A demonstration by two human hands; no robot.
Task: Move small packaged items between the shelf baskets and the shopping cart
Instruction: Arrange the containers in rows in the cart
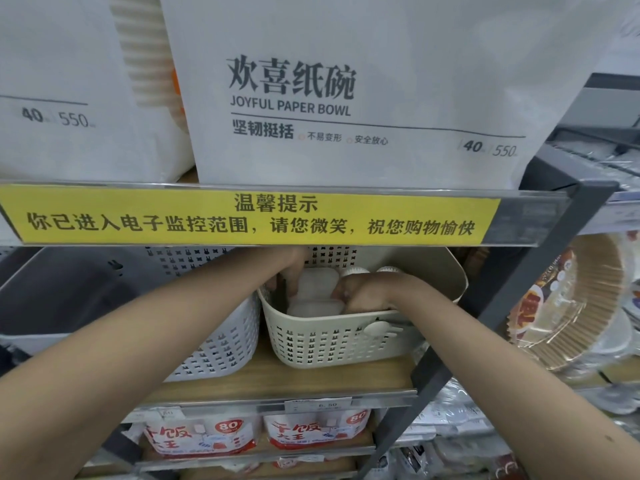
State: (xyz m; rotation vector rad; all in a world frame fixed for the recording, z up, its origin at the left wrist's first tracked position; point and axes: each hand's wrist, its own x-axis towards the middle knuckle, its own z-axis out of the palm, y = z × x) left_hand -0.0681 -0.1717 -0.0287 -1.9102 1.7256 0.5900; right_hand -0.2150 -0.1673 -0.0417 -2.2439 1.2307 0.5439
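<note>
In the head view, both hands are reaching into the cream basket [332,341] sitting at the shelf's [277,379] front edge. The left hand [291,271] is curling fingers round the white packaged items [317,289] at the basket's left wall; the right hand [360,294] is clenching them from the right. Lifting straight up, clear of the yellow sign [249,216], looks wisest; the cart is out of sight.

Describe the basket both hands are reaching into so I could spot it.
Under the long yellow notice strip, on the wooden shelf, stands a cream perforated plastic basket. Unlike the white perforated basket on its left, it has a round knob in front.
</note>
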